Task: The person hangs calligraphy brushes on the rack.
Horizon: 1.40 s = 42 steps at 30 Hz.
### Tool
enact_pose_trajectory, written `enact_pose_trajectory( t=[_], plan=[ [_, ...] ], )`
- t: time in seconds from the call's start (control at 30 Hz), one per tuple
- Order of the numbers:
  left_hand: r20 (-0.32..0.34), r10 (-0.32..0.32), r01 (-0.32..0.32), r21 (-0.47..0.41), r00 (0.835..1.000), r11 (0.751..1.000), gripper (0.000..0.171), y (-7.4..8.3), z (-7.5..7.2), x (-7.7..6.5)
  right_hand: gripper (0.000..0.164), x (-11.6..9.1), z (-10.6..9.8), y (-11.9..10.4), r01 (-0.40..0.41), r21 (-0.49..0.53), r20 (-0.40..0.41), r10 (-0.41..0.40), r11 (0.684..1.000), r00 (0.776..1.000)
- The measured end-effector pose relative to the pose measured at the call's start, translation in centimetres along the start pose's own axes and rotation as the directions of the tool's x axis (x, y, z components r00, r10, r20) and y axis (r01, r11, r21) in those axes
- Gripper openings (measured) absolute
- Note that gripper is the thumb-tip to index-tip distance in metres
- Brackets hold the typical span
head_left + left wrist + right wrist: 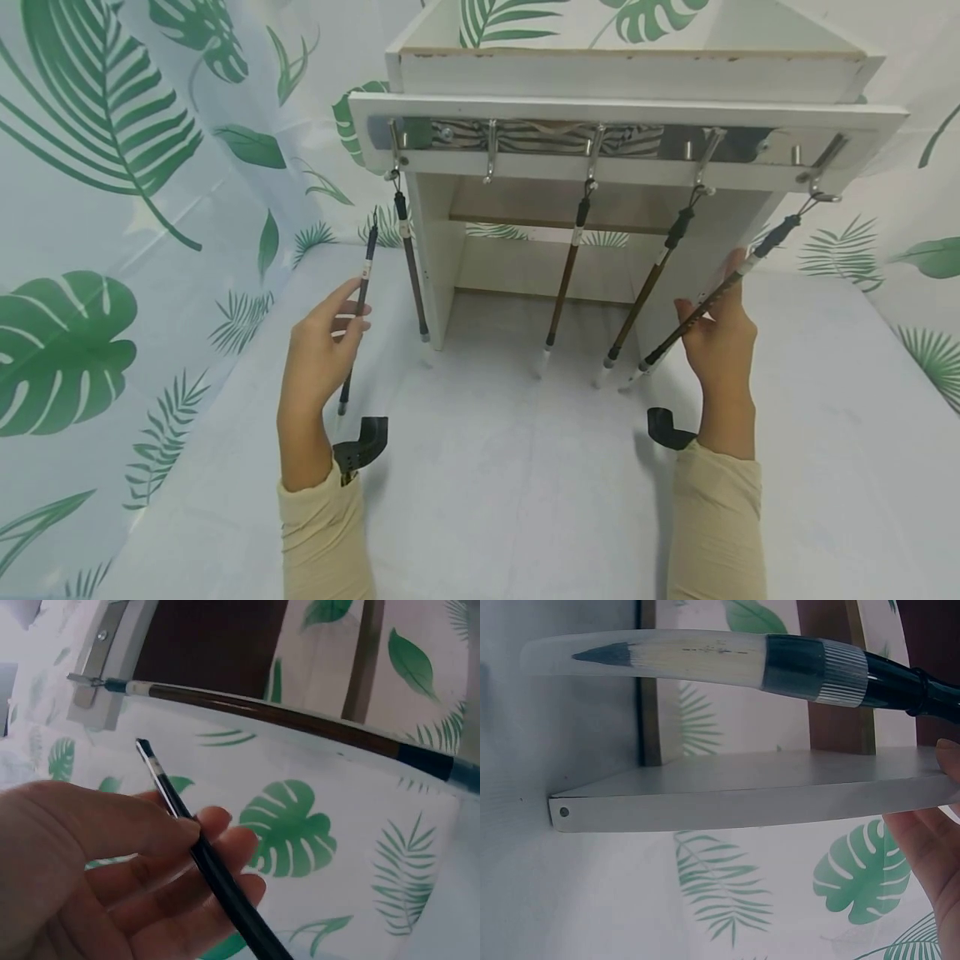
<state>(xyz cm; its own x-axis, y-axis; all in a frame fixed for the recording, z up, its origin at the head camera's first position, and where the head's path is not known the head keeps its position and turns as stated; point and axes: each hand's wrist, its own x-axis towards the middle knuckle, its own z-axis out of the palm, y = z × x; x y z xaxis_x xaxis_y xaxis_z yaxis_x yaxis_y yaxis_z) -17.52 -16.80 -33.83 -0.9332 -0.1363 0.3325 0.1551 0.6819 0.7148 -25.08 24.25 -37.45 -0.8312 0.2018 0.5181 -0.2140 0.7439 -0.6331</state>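
My left hand (322,342) pinches a calligraphy brush (364,279) between thumb and fingers, its hanging loop upward and its capped tip downward. In the left wrist view this slim dark handle (225,885) slants across the fingers. Just right of it, another brush (410,267) hangs from the leftmost hook. My right hand (720,333) grips the side panel (765,806) of a white cabinet, thumb and fingers on opposite faces. The rightmost hanging brush (723,283) passes in front of that hand. Its clear cap (705,664) covers pale bristles with a dark tip.
A rail (630,171) with several metal hooks runs along the cabinet's top edge. Between the hands hang two more brushes, one mid-rail (567,279) and one farther right (648,292). White cloth (480,500) lies beneath; leaf-printed fabric (67,350) surrounds everything.
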Motion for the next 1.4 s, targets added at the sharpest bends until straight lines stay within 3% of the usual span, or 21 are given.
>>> enact_pose_trajectory(
  t=[0.17, 0.4, 0.63, 0.77, 1.03, 1.13, 1.23, 1.4],
  plan=[
    [-0.028, 0.090, -0.093, -0.093, 0.996, 0.991, 0.046, 0.4, 0.0, -0.2, 0.085, 0.0, 0.1, 0.1, 0.011, -0.007, -0.003, -0.011, 1.000, 1.000],
    [-0.078, 0.179, -0.192, -0.202, 0.981, 0.960, 0.046, 1.5, 0.1, -0.5, 0.085, 0.1, 0.0, 0.2, 0.030, -0.004, -0.008, -0.030, 1.000, 1.000],
    [-0.139, 0.283, -0.310, -0.236, 0.949, 0.921, 0.046, 2.7, 0.5, -0.7, 0.085, 0.1, -0.1, 0.2, 0.028, -0.002, -0.014, -0.028, 1.000, 1.000],
    [-0.162, 0.337, -0.370, -0.272, 0.927, 0.888, 0.047, 3.4, 1.2, -0.7, 0.085, 0.1, -0.1, 0.2, 0.035, 0.003, -0.017, -0.035, 0.999, 0.999],
    [-0.193, 0.377, -0.422, -0.328, 0.906, 0.845, 0.041, 5.0, 3.5, -0.7, 0.085, 0.0, 0.1, 0.3, 0.044, -0.001, -0.015, -0.044, 0.999, 0.999],
    [-0.177, 0.380, -0.420, -0.398, 0.908, 0.816, 0.039, 5.5, 4.2, -0.6, 0.085, 0.1, 0.1, 0.3, 0.040, -0.002, -0.014, -0.040, 0.999, 0.999],
    [-0.131, 0.368, -0.383, -0.482, 0.921, 0.788, 0.039, 5.7, 4.8, -0.7, 0.084, 0.1, 0.1, 0.3, 0.035, 0.011, -0.012, -0.035, 0.999, 0.999],
    [-0.083, 0.331, -0.324, -0.521, 0.940, 0.789, 0.040, 5.9, 5.4, -0.7, 0.085, 0.0, 0.2, 0.2, 0.030, 0.031, -0.007, -0.029, 0.999, 1.000]
  ],
)
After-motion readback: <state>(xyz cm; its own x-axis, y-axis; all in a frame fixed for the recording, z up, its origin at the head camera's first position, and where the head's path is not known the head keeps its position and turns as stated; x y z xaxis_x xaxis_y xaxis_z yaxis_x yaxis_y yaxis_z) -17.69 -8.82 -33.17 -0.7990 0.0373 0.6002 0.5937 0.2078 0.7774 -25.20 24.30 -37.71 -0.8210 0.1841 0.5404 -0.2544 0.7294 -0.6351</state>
